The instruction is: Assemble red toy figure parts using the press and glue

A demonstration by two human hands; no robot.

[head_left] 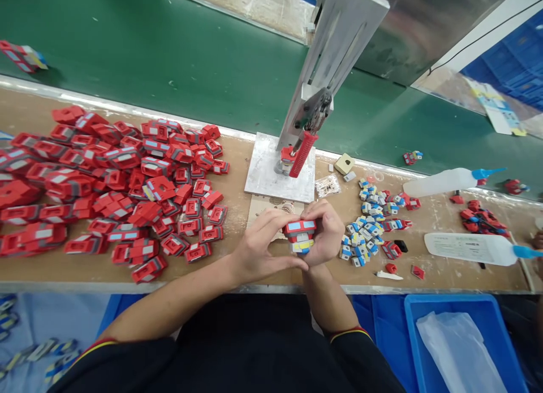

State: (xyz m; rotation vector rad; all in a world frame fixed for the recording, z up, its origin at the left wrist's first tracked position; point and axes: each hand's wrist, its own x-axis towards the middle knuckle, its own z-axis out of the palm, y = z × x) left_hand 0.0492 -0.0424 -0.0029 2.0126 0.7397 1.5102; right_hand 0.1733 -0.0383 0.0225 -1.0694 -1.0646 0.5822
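My left hand (259,243) and my right hand (328,234) meet at the front of the bench, fingers closed round one small toy piece (300,228). Its top is red with pale windows; below that it is white, yellow and blue. Fingers and palms cover its sides. Just beyond my hands stands a metal press (314,110) with a red handle (303,154) on a flat metal base plate (265,175). Another red piece (287,155) sits under it, partly behind the handle.
Red toy shells (127,184) pile up on the left; small blue-and-white parts (362,234) lie right. Two squeeze bottles (441,182) (466,249), a white-handled blade (389,275) and cotton swabs (327,185) lie nearby. Behind runs a green conveyor belt (169,59). A blue tray (409,325) stands below right.
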